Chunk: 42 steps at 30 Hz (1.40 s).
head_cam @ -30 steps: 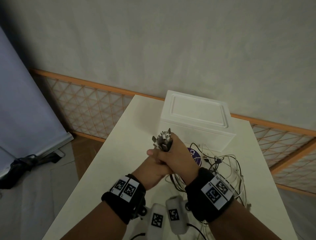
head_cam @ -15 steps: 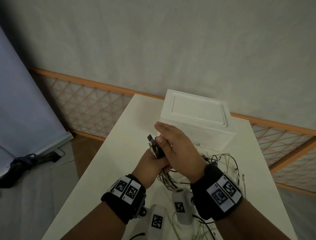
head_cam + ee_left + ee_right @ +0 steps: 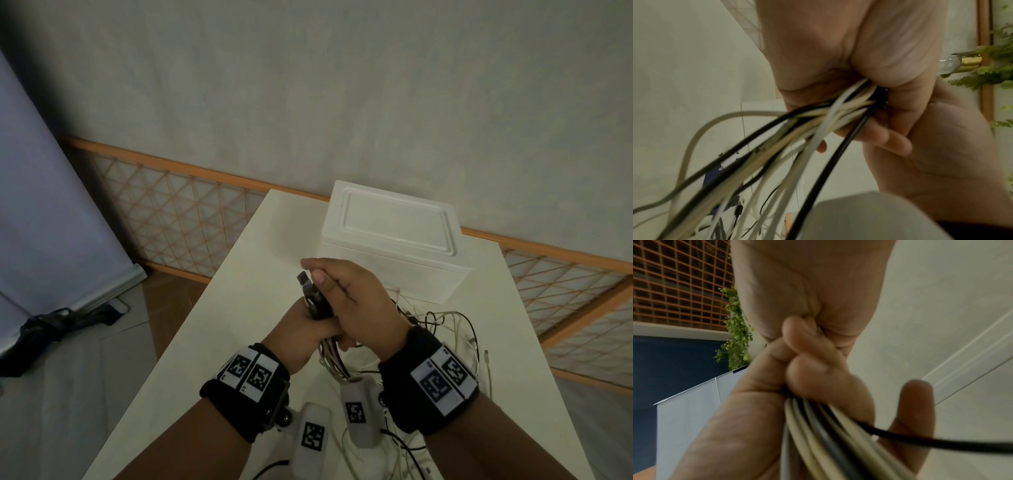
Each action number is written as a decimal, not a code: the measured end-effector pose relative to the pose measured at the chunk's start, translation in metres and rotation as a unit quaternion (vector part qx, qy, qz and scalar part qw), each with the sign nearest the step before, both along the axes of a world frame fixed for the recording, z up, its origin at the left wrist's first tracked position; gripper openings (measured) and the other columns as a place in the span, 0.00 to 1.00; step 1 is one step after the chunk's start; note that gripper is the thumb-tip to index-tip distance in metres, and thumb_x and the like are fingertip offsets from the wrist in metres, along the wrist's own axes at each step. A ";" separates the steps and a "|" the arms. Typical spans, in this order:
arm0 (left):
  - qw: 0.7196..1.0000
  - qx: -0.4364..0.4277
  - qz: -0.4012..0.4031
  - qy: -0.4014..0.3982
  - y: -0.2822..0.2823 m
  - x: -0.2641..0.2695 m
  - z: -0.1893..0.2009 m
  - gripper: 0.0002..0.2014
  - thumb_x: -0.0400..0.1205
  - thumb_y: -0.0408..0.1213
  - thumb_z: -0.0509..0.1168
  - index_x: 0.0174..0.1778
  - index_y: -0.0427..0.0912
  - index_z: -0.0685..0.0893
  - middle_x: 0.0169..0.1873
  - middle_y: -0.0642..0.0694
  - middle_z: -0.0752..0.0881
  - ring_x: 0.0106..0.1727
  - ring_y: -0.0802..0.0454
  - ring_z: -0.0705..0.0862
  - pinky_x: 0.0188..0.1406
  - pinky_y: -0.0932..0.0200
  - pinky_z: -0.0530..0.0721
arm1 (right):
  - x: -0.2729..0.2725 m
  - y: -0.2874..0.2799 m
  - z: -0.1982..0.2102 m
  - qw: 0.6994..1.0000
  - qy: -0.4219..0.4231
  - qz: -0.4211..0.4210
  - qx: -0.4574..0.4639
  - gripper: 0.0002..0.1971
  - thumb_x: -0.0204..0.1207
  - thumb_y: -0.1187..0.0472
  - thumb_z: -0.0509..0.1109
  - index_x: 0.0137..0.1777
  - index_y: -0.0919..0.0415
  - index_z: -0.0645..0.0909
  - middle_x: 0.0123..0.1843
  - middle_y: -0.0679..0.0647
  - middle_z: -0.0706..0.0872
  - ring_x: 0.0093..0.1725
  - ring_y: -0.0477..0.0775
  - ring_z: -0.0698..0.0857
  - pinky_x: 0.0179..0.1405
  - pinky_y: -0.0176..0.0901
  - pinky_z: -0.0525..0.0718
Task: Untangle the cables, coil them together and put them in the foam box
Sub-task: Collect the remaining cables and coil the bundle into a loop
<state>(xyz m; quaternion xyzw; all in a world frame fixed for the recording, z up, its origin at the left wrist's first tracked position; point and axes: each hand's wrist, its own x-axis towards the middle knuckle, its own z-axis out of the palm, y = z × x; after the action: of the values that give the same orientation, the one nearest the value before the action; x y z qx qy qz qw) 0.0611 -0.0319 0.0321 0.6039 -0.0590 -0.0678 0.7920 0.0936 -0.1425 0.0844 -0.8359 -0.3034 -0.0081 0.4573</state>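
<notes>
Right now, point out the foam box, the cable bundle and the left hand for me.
foam box point(image 3: 394, 226): head view, middle of its closed lid.
cable bundle point(image 3: 824, 123): left wrist view, strands just below the fist.
left hand point(image 3: 301, 329): head view, back of the hand.

Both forearms enter from the lower edge of the head view and meet at frame centre. Left hand point(image 3: 301, 329), fingers curled in a closed grip round the cables point(image 3: 818, 120); right hand point(image 3: 356, 301) laid over it, fingers wrapped round the same bundle.

Foam box point(image 3: 394, 253) sits on table point(image 3: 246, 274), behind cables point(image 3: 442, 329), apparently untouched.
</notes>
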 end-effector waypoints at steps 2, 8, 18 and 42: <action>1.000 0.009 -0.003 0.003 0.002 0.001 0.001 0.02 0.65 0.39 0.72 0.30 0.44 0.88 0.24 0.42 0.85 0.25 0.48 0.80 0.26 0.59 0.78 | 0.003 0.001 -0.001 1.000 0.004 -0.004 0.016 0.16 0.82 0.54 0.58 0.58 0.56 0.85 0.53 0.45 0.89 0.54 0.40 0.84 0.55 0.32 0.80; 1.000 0.020 0.013 0.016 -0.002 0.002 0.001 0.06 0.65 0.41 0.72 0.30 0.42 0.86 0.23 0.43 0.83 0.27 0.48 0.81 0.30 0.58 0.78 | 0.008 0.001 0.004 0.999 0.028 0.020 -0.015 0.19 0.83 0.48 0.61 0.48 0.62 0.86 0.45 0.52 0.90 0.45 0.48 0.87 0.49 0.49 0.84; 0.995 0.095 0.031 -0.003 -0.002 0.009 0.013 0.10 0.63 0.28 0.70 0.40 0.33 0.85 0.34 0.36 0.88 0.41 0.42 0.88 0.43 0.46 0.86 | 0.007 0.007 0.019 1.000 -0.019 -0.002 -0.022 0.06 0.78 0.60 0.70 0.49 0.56 0.88 0.44 0.39 0.88 0.45 0.37 0.85 0.49 0.32 0.82; 0.953 0.242 0.159 -0.090 -0.036 0.057 0.027 0.25 0.64 0.57 0.76 0.52 0.47 0.85 0.46 0.47 0.90 0.50 0.51 0.89 0.55 0.51 0.87 | 0.022 -0.039 -0.033 0.904 0.297 0.052 0.303 0.49 0.55 0.83 0.61 0.80 0.66 0.53 0.75 0.73 0.70 0.71 0.71 0.74 0.69 0.70 0.72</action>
<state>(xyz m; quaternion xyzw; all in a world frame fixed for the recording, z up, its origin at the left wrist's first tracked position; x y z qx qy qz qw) 0.1183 -0.0675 0.0594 0.7827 -0.0150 0.1014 0.6139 0.1151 -0.1812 0.0511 -0.6035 -0.1799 0.1728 0.7574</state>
